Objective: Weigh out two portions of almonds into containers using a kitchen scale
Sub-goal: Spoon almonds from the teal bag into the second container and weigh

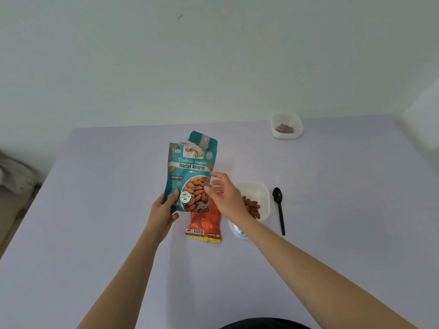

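My left hand (164, 210) grips the lower left corner of a teal bag of roasted almonds (191, 172), held upright above the table with its top torn open. My right hand (225, 198) hovers just right of the bag with relaxed, spread fingers and holds nothing. Behind that hand a white container (259, 193) with some almonds in it sits on a small kitchen scale (238, 230), whose display peeks out under my wrist. A second white container (286, 125) holding a few almonds stands at the far right of the table.
An orange snack bag (204, 224) lies flat on the table under the teal bag. A black plastic spoon (279, 210) lies to the right of the scale. A clear lid (294, 184) rests faintly beyond the spoon. The pale lilac table (107, 233) meets a white wall at the back.
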